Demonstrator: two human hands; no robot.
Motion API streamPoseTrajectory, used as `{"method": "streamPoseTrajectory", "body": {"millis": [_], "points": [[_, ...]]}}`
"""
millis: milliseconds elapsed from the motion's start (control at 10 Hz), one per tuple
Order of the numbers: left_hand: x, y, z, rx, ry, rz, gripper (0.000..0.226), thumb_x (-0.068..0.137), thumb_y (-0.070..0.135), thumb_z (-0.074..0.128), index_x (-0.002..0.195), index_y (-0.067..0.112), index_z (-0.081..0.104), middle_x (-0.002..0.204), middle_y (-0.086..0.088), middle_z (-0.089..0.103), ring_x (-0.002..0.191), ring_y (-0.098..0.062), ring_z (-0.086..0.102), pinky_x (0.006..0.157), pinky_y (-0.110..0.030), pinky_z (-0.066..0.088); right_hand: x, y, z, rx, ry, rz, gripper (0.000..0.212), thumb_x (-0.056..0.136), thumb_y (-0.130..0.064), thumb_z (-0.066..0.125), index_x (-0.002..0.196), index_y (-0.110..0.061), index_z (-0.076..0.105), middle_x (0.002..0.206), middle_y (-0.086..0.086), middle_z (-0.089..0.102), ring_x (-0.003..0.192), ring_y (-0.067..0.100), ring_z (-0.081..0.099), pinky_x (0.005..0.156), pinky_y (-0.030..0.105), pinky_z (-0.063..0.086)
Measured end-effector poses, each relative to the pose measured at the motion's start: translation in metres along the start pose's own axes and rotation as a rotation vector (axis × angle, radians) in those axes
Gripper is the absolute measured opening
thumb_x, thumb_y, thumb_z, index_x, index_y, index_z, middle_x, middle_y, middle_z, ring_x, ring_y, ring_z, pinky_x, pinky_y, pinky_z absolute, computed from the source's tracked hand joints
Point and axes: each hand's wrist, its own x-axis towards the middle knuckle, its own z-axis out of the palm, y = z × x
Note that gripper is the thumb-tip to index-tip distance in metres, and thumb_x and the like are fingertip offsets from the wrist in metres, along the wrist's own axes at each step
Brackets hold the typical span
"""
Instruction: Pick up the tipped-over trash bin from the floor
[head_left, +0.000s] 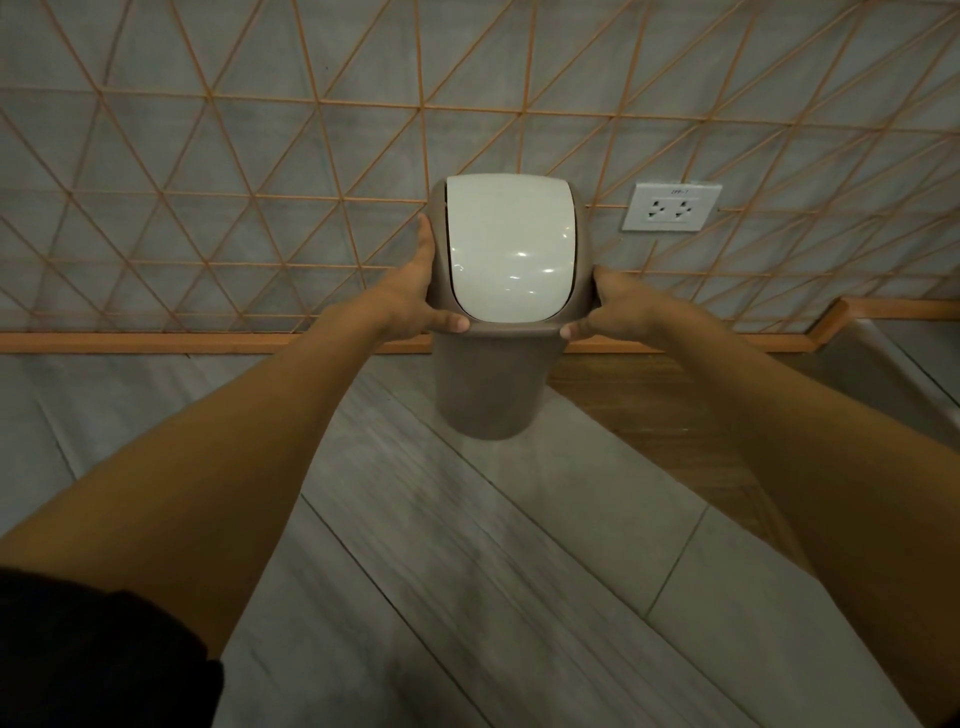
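A small taupe trash bin (491, 387) with a white swing lid (511, 247) is upright in the middle of the view, seen from above, close to the wall. My left hand (415, 299) grips the left side of its top rim, thumb on the front edge. My right hand (615, 306) grips the right side of the rim the same way. Both arms reach out straight. I cannot tell whether the bin's base touches the floor or hangs just above it.
The wall behind has grey panels with orange diagonal lines and an orange baseboard (156, 343). A white double power outlet (671, 207) sits on the wall right of the bin. Grey floor tiles (467, 545) lie below, with a wooden strip (649, 405) and a grey ledge (883, 364) at right.
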Motion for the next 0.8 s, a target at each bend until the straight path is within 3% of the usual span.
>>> {"method": "streamPoseTrajectory", "body": {"millis": [300,400,500,600,700,800], "points": [[-0.011,-0.001,0.015,0.072,0.112,0.020,0.115,0.086,0.021,0.069,0.148,0.012,-0.027,0.157,-0.013,0.030,0.138,-0.031,0.037,0.110,-0.037,0.033,-0.002,0.002,0.008,0.009,0.061,0.036,0.072,0.076,-0.016,0.076,0.137,-0.005,0.039,0.133,0.013,0.054,0.121,0.032,0.051,0.100,0.042,0.045],[-0.010,-0.004,0.020,0.065,0.140,0.019,0.116,0.085,0.023,0.069,0.147,0.016,-0.028,0.155,-0.015,0.032,0.136,-0.033,0.041,0.110,-0.041,0.037,-0.002,0.001,0.007,-0.001,0.075,0.056,0.088,0.078,-0.017,0.074,0.146,-0.003,0.020,0.137,0.015,0.049,0.125,0.034,0.048,0.092,0.037,0.043],[-0.012,-0.003,0.023,0.069,0.153,0.028,0.116,0.085,0.023,0.068,0.147,0.019,-0.029,0.156,-0.016,0.031,0.134,-0.034,0.042,0.109,-0.044,0.039,-0.004,0.000,0.005,0.021,0.061,0.060,0.112,0.077,-0.017,0.076,0.151,-0.005,-0.006,0.149,0.018,0.039,0.135,0.036,0.040,0.108,0.044,0.038],[-0.014,-0.002,0.021,0.090,0.161,0.037,0.116,0.085,0.025,0.069,0.148,0.020,-0.028,0.157,-0.016,0.028,0.134,-0.035,0.042,0.110,-0.048,0.039,-0.010,-0.002,0.001,0.009,0.052,0.047,0.124,0.075,-0.019,0.079,0.150,-0.007,-0.020,0.159,0.017,0.024,0.142,0.036,0.029,0.114,0.046,0.032],[-0.025,0.001,0.019,0.139,0.167,0.022,0.112,0.086,0.027,0.067,0.149,0.019,-0.025,0.156,-0.017,0.028,0.130,-0.037,0.046,0.109,-0.051,0.039,-0.026,-0.005,-0.004,-0.056,0.069,0.039,0.115,0.080,-0.019,0.074,0.151,-0.007,-0.015,0.161,0.017,0.017,0.144,0.035,0.025,0.115,0.041,0.029],[-0.049,0.017,0.014,0.236,0.173,0.052,0.105,0.087,0.026,0.065,0.152,0.018,-0.017,0.157,-0.017,0.027,0.131,-0.038,0.044,0.108,-0.053,0.038,-0.054,-0.020,-0.015,-0.119,0.095,-0.004,0.095,0.086,-0.019,0.067,0.152,-0.004,0.001,0.154,0.020,0.029,0.138,0.038,0.034,0.106,0.038,0.034]]}}
